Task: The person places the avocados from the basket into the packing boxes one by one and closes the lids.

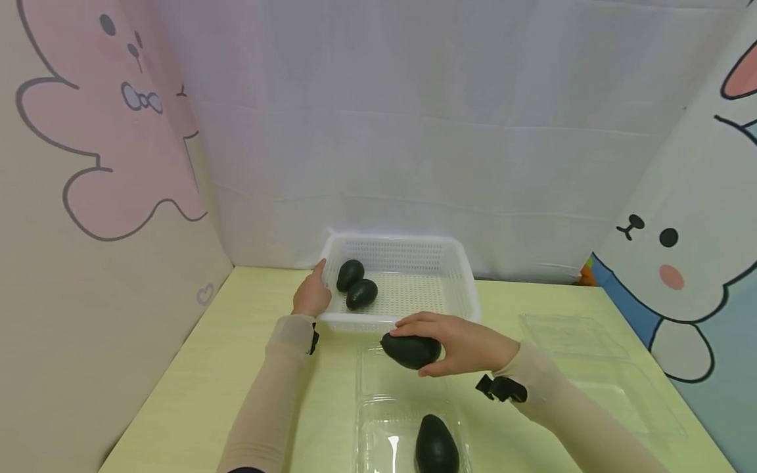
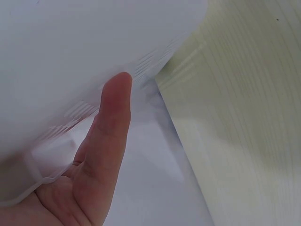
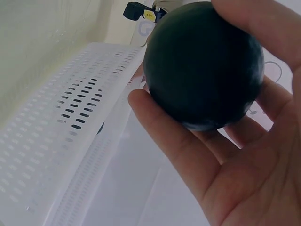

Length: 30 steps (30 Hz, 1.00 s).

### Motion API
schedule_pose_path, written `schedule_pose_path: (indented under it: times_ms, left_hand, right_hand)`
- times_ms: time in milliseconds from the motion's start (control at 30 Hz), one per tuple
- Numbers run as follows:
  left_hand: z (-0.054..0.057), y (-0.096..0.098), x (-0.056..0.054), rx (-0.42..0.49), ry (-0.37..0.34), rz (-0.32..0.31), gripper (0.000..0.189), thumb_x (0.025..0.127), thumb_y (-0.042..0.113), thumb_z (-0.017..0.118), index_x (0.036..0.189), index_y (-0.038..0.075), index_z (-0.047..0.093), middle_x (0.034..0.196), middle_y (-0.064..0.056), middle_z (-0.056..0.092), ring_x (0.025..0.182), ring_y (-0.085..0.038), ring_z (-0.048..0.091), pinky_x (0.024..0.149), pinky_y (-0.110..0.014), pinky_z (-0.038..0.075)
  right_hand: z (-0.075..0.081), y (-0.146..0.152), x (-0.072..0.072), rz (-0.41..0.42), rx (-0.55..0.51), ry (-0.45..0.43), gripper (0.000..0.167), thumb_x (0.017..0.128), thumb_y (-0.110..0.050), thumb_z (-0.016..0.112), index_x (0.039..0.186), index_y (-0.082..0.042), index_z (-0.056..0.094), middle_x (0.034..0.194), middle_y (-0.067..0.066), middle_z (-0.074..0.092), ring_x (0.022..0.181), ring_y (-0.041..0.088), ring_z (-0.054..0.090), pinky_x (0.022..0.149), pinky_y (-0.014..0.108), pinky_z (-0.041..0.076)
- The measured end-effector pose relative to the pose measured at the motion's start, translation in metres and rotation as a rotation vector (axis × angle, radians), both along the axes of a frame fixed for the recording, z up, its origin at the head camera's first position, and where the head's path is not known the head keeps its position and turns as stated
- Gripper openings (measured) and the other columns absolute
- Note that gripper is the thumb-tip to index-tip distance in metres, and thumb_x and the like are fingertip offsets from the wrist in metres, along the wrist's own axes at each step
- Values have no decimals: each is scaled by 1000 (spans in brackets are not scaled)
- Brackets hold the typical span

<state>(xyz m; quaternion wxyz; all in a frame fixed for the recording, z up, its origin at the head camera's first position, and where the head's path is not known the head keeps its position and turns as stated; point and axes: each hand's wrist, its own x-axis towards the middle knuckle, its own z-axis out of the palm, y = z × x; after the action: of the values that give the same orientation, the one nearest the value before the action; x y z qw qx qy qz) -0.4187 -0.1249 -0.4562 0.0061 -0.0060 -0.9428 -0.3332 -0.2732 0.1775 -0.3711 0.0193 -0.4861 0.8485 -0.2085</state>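
My right hand point(image 1: 452, 341) grips a dark green avocado point(image 1: 412, 351) in front of the white perforated plastic basket point(image 1: 467, 282). In the right wrist view, thumb and fingers wrap the avocado point(image 3: 202, 66) beside the basket wall point(image 3: 80, 108). My left hand point(image 1: 311, 295) holds the basket's left side at the rim; in the left wrist view a digit of that hand point(image 2: 106, 141) lies along the outer wall. Two avocados, one behind point(image 1: 350, 275) and one in front point(image 1: 362, 293), touch in the basket's left part. Another avocado point(image 1: 436, 447) lies in a clear plastic clamshell box point(image 1: 369, 427).
The clamshell's raised lid point(image 1: 378, 374) extends toward the basket. A second clear plastic box point(image 1: 615, 387) lies open on the right of the pale yellow table point(image 1: 195, 394). White cloth point(image 1: 414, 131) hangs behind the basket, and cartoon-printed panels point(image 1: 118, 164) stand at both sides.
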Motion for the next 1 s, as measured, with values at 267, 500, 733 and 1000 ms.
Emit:
schedule_pose_path:
  times_ms: [267, 500, 733, 1000]
  left_hand:
    - [0, 2, 2, -1, -10, 9, 67, 94, 3, 44, 156, 16, 22, 97, -17, 64, 56, -20, 38, 51, -33, 31]
    - [2, 0, 2, 1, -10, 5, 66, 95, 4, 43, 156, 15, 21, 99, -18, 64, 56, -20, 38, 51, -34, 32]
    - [2, 1, 3, 2, -3, 2, 66, 94, 3, 44, 156, 15, 22, 79, -14, 60, 51, -17, 32, 47, -32, 28]
    - [2, 1, 4, 5, 1, 7, 67, 93, 2, 44, 155, 15, 23, 81, -14, 61, 52, -18, 34, 48, -32, 28]
  right_hand:
    - [-5, 3, 9, 38, -15, 46, 66, 80, -25, 80, 139, -15, 52, 138, 3, 52, 127, 17, 49, 100, 35, 43]
    - [-10, 4, 11, 33, -5, 42, 66, 79, -25, 80, 138, -16, 52, 139, -1, 51, 126, 16, 49, 100, 34, 43]
    - [-16, 4, 15, 50, 2, -2, 65, 79, -23, 80, 138, -18, 52, 137, -3, 51, 124, 13, 50, 99, 32, 44]
    - [-20, 5, 19, 104, -33, -7, 68, 79, -21, 79, 140, -17, 50, 139, 1, 50, 124, 15, 50, 97, 32, 44]
